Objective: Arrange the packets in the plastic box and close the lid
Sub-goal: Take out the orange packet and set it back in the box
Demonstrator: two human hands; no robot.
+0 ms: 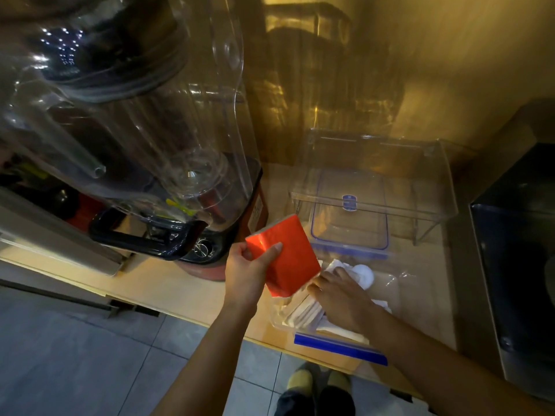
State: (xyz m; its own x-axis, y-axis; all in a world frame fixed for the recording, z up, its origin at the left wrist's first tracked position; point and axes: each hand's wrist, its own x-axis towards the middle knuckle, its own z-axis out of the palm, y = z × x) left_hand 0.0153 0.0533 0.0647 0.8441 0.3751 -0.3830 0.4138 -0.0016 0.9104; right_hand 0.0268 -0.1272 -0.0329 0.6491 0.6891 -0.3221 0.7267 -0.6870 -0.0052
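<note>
My left hand grips a red packet by its left edge and holds it tilted above the left end of the clear plastic box. The box sits at the counter's front edge, with a blue latch on its near side. Inside lie several pale wrapped packets and a white round item. My right hand reaches into the box, fingers spread and resting on the white packets. The clear lid with blue trim lies behind the box, under a clear stand.
A large blender with a clear sound cover and a red base stands to the left on the wooden counter. A clear acrylic stand is behind the box. A dark appliance fills the right side. Tiled floor and my shoes are below.
</note>
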